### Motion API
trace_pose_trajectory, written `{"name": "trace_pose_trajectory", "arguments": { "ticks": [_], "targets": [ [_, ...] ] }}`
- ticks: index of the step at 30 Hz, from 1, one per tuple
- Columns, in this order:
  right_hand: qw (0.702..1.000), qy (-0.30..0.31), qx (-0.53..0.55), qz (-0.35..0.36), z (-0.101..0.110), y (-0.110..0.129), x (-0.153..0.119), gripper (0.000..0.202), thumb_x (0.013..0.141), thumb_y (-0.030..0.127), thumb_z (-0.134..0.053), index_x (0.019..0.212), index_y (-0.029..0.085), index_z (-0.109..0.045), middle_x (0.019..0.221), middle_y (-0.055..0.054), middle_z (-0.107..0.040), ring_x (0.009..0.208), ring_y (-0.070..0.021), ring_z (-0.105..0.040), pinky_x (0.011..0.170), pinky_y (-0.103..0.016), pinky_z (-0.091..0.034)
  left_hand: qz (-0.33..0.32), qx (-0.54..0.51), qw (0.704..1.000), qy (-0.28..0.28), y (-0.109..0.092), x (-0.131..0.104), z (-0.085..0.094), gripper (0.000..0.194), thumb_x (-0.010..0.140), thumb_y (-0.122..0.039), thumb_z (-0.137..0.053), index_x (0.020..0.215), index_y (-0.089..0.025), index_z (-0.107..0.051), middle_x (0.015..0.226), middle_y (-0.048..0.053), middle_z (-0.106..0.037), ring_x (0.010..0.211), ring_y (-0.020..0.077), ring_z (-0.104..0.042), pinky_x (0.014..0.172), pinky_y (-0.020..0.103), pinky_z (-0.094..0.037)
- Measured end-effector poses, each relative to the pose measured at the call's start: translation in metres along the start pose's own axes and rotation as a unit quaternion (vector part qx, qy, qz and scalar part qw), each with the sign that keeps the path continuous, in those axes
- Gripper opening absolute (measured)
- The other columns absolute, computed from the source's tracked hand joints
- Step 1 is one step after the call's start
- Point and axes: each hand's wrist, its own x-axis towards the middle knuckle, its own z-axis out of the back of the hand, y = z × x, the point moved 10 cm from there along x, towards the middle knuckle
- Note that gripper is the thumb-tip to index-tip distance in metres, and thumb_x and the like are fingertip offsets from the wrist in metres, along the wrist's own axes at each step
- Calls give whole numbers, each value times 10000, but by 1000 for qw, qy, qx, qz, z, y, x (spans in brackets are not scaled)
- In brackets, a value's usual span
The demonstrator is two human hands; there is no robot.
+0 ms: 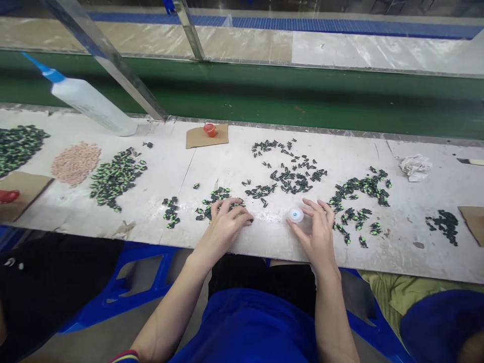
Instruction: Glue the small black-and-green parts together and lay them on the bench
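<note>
- Bottle point(295, 215): one, whitish, round from above, with a blue dot at its centre. It is in the right hand, over the table point(272, 239) near its front edge.
- Right hand point(316, 228): thumb and fingertips clamped on the bottle from either side, the other fingers slightly fanned.
- Left hand point(226, 222): fingers bent and fairly close together, tips touching one small dark piece point(250, 221); I cannot tell whether they grip it.
- Green-flecked pieces point(118, 176): too many to count, small, dark and knobbly, in four main heaps: two at left, one by the left hand, one beside the right. One smaller cluster point(171, 212) lies left of the left hand.
- Black bits point(445, 227): one small, flat-looking heap at right.
- Cardboard point(28, 199): three flat brown sheets, one toward each side, one farther back.
- Pink pieces point(76, 163): one dense, pale heap.
- Black pieces point(293, 180): many, slim, scattered beyond the hands.
- Paper point(415, 167): one crumpled white wad.
- Cup point(209, 130): one, red, on the rear cardboard.
- Tall bottle point(93, 106): one, cloudy plastic, with a pointed blue nozzle.
- Belt point(264, 96): one green, smooth strip behind the table.
- Posts point(189, 30): two, shiny metal.
</note>
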Motion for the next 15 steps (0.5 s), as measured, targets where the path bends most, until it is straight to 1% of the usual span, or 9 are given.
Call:
{"name": "trace_pose_trajectory", "arguments": {
  "ticks": [1,2,4,5,7,9,11,13,15],
  "targets": [
    [999,14,33,-19,-3,-1,-1,246,841,384,-643,1010,226,-558,1180,-109,-648,1220,-306,-507,969,-519,-461,-4,-7,1000,3,-3,-2,-1,140,884,-141,-598,882,-246,-690,902,33,-727,1106,281,-526,955,486,-309],
    [997,28,67,-41,-5,-2,-3,254,830,383,-652,1000,225,-547,1136,-105,-669,1142,-289,-575,918,-481,-502,-9,-17,1000,8,-6,-3,-2,106,887,-171,-609,877,-242,-687,892,28,-725,1083,269,-535,949,469,-312],
    [987,54,129,-80,-9,-3,-8,268,794,383,-686,965,222,-557,969,-73,-712,891,-237,-674,768,-384,-558,-14,-35,999,18,-10,-7,-5,67,890,-214,-617,877,-233,-680,882,21,-722,1045,251,-550,929,441,-321],
    [981,62,158,-90,-10,-2,-10,261,776,381,-701,939,220,-576,878,-51,-717,772,-209,-678,692,-341,-559,-12,-43,999,21,-10,-9,-7,56,890,-231,-620,887,-229,-676,881,20,-721,1036,248,-554,920,431,-324],
    [970,61,214,-96,-11,4,-14,226,754,376,-710,887,214,-625,767,-23,-708,639,-176,-649,584,-288,-532,-4,-57,998,19,-9,-13,-9,67,887,-256,-627,928,-225,-670,895,22,-722,1037,247,-563,904,418,-329],
    [958,35,265,-107,-10,5,-16,207,742,376,-705,851,205,-664,737,-23,-706,602,-171,-635,528,-271,-503,6,-71,997,6,-5,-16,-9,98,897,-258,-614,974,-224,-663,934,27,-730,1042,242,-581,887,404,-339],
    [947,7,293,-133,-10,3,-18,207,735,385,-696,815,193,-688,716,-30,-706,594,-178,-637,509,-271,-490,11,-90,996,-11,-2,-19,-8,115,921,-246,-577,998,-220,-658,964,31,-738,1009,218,-617,864,381,-361],
    [943,-2,291,-162,-15,-1,-20,209,747,391,-679,772,183,-697,674,-28,-698,582,-180,-636,511,-271,-489,14,-110,993,-27,0,-20,-7,127,936,-234,-551,1003,-210,-656,962,34,-748,937,188,-658,838,359,-386],
    [946,2,265,-185,-21,-5,-22,229,763,399,-664,719,176,-695,609,-14,-675,542,-168,-614,494,-260,-474,19,-125,991,-40,2,-21,-7,125,932,-238,-559,1002,-205,-658,939,32,-758,860,168,-684,822,349,-406]
  ]
}}
